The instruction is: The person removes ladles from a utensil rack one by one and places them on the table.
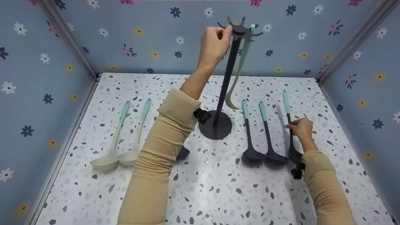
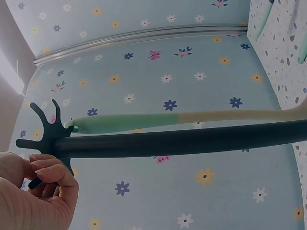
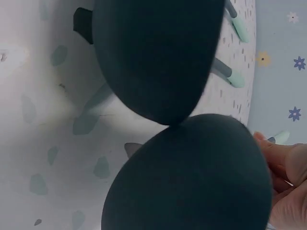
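Observation:
At the top of the dark ladle stand (image 1: 228, 68), my left hand (image 1: 215, 45) grips one of the hooks with curled fingers. A cream ladle with a mint handle (image 1: 245, 51) hangs from a hook on the stand's right side. My right hand (image 1: 302, 127) pinches the shaft of a dark ladle (image 1: 286, 101) with a mint handle, the rightmost one. Two more dark ladles (image 1: 252, 155) (image 1: 275, 157) lie just left of it. Large dark bowls (image 3: 158, 57) block much of the right wrist view, partly hiding the right hand (image 3: 290, 177).
Two cream ladles (image 1: 105, 162) (image 1: 127, 157) lie on the left of the speckled table (image 1: 212, 187). Another dark ladle bowl (image 1: 183, 153) shows from behind my left sleeve. Flowered panels (image 1: 175, 47) wall the table in at the back and sides.

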### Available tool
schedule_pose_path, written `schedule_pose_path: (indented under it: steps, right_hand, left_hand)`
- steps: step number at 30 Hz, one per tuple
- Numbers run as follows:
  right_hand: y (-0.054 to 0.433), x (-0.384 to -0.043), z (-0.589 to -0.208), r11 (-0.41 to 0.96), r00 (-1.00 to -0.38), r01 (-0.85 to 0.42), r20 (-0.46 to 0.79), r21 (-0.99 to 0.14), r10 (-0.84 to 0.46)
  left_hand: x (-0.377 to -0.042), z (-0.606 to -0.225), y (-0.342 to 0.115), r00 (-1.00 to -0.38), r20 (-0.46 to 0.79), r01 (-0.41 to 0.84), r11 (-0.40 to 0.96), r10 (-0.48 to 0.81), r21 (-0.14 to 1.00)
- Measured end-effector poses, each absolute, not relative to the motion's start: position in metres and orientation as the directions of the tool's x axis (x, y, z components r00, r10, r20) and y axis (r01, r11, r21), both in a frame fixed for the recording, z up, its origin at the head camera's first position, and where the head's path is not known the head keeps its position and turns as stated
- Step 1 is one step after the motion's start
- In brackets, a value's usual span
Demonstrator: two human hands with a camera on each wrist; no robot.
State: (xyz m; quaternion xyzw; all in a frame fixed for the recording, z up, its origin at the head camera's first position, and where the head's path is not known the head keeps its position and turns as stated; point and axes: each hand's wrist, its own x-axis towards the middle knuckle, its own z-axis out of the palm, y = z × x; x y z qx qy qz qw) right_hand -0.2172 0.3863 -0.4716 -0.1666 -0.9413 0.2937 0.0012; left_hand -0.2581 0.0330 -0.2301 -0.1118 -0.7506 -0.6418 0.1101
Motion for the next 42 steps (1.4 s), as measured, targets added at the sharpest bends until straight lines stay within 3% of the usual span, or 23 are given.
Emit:
schedule_pose_path:
  steps: [11,31,42]
  right_hand:
    - [0.393,-0.222,-0.486,0.783,-0.929,0.371,-0.188,-0.499,0.320]
    - [0.392,-0.229,-0.502,0.811,-0.898,0.426,-0.297,-0.401,0.325]
    - [0.389,-0.231,-0.504,0.880,-0.931,0.343,-0.241,-0.329,0.274]
  left_hand:
    - [-0.257,-0.232,0.033,-0.931,0.363,0.363,0.171,0.033,0.916]
    - [-0.257,-0.232,0.033,-0.935,0.353,0.351,0.185,0.019,0.918]
    - [-0.257,-0.233,0.033,-0.931,0.366,0.363,0.175,0.016,0.915]
